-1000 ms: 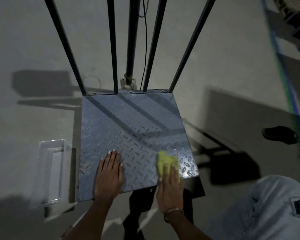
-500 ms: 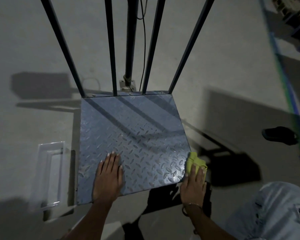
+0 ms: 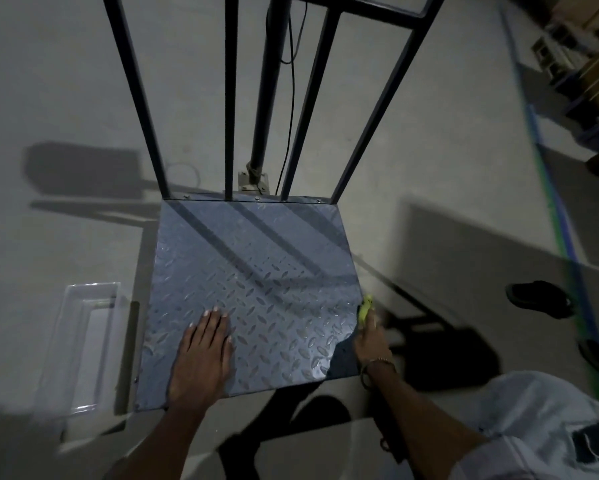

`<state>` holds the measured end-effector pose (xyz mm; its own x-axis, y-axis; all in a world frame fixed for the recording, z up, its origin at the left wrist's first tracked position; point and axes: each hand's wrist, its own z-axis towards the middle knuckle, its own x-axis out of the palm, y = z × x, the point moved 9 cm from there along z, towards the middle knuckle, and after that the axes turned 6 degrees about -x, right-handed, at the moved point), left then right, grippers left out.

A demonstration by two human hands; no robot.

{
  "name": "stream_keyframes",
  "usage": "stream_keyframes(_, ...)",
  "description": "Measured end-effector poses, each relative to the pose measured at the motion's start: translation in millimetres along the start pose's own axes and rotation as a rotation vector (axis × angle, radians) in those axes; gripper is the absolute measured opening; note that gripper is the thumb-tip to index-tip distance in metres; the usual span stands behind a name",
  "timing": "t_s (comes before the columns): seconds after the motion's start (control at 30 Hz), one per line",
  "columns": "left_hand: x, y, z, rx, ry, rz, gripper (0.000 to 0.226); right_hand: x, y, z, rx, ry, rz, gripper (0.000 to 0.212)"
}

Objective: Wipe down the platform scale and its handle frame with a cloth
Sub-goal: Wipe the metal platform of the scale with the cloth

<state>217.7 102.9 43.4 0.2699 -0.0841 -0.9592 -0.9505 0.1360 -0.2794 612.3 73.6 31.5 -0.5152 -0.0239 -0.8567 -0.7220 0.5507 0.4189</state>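
The platform scale (image 3: 256,271) has a square diamond-plate top and lies on a concrete floor. Its dark handle frame (image 3: 312,98) rises from the far edge as several slanted bars. My left hand (image 3: 203,355) lies flat, fingers apart, on the near left part of the plate. My right hand (image 3: 370,336) presses a yellow-green cloth (image 3: 365,308) against the plate's right side edge, near the front corner. Only a small strip of the cloth shows above the fingers.
A clear plastic tray (image 3: 83,341) lies on the floor left of the scale. A round pole (image 3: 268,84) with a black cable stands behind the frame. A dark shoe (image 3: 537,303) sits at right, near blue-green floor tape (image 3: 561,216). My light trouser knee (image 3: 533,427) is at lower right.
My right hand carried the cloth from the plate's front right area over the corner and onto the right side edge. My left hand stayed flat on the plate.
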Motion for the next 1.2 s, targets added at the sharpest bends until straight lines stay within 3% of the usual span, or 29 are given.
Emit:
stream_keyframes(0.3, 3.4, 1.5, 0.4, -0.028, 0.031, 0.016, 0.062, -3.8, 29.1, 34.2, -0.008, -0.034, 0.056, 0.076)
stream_keyframes(0.53, -4.0, -34.6, 45.2, 0.007, -0.089, 0.048, 0.051, -10.6, 47.3, 57.3, -0.107, -0.125, 0.005, 0.078)
stream_keyframes(0.77, 16.3, -81.0, 141.1, 0.050, -0.009, 0.043, 0.063, -2.5, 77.5, 101.8, -0.262, -0.050, -0.159, 0.096)
stream_keyframes(0.97, 20.5, -85.5, 162.2, 0.103, -0.133, 0.022, 0.062, -6.1, 119.0, 171.0, -0.314, 0.014, -0.117, 0.098)
stream_keyframes(1.07, 16.2, -87.5, 162.5, 0.102, -0.152, 0.016, 0.061, -8.8, 144.5, 203.8, -0.324, -0.012, -0.083, 0.088)
stream_keyframes(1.2, 14.5, -87.3, 160.6, 0.090, -0.150, 0.003, 0.061, -15.3, 165.8, 228.7, -0.299, 0.087, -0.097, 0.076)
